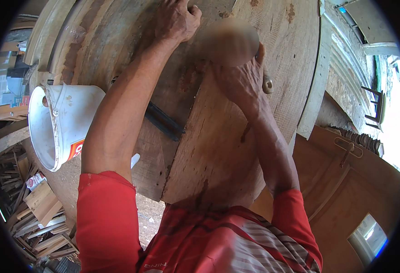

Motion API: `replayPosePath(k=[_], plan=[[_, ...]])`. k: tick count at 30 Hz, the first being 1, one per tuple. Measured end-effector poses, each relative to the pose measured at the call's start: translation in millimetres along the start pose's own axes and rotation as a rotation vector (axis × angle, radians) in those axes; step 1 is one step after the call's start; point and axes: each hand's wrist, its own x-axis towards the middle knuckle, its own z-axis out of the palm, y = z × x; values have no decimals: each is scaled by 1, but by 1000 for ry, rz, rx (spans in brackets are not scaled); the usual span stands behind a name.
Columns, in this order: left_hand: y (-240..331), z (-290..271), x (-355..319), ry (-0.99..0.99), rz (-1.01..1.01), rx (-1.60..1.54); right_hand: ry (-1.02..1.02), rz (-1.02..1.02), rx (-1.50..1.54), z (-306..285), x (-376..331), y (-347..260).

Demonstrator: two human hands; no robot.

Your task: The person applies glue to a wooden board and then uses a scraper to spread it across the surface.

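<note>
My left hand (178, 22) is at the top edge over the wooden planks (118, 27). Its fingers are curled in, their tips hidden, so what they hold, if anything, does not show. Farther right, my right hand (242, 84) is closed around a tan wooden handle (267, 83) with a hole near its end. A round blur covers its fingers and the rest of that tool, so its kind cannot be told. Beneath my right forearm lies a broad brown board (213, 150). A dark metal bar (163, 120) rests between my arms.
A white bucket (65, 123) lies tipped on its side left of my left forearm. Scrap wood (45, 204) is heaped at lower left. To the right stand a brown wooden panel (327, 182) with a metal handle and, farther off, a dark chair (376, 107).
</note>
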Motion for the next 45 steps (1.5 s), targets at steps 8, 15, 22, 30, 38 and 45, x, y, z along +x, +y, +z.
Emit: replayPosePath(k=[8,15,22,30,38,45], plan=[[13,-6,-1,-14,-29,-1,66,-13,29,7,10,6],[1,-4,2,18,8,8,18,-39,59,1,8,8],[6,-1,-1,25,7,-13,76,9,46,16,15,8],[1,-1,-4,31,1,9,-24,0,49,4,21,11],[3,0,0,-2,-14,-18,-20,-31,-8,9,22,13],[3,-1,-3,1,-1,10,-56,-5,22,2,23,11]])
